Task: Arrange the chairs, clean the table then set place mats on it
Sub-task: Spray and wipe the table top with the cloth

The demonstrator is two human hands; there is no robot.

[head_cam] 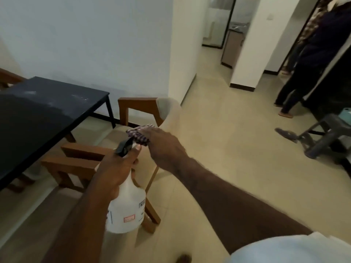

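Head view, and both hands are loaded for the cleaning step. Left hand [115, 168] is wrapped round the neck of one spray bottle [127, 205], thumb up by the black trigger, ready to squirt, I'd say. Right hand [163, 147] pinches one checked cloth [138, 134] just off the near corner of the desk [38, 111], above a chair [171, 114], probably kept dry until wiping starts. Pale smudges show on the dark desk top, so it looks unwiped. Two chairs I can count: this one beside the desk, and another's wooden frame [9, 77] past its far side. No place mats in sight.
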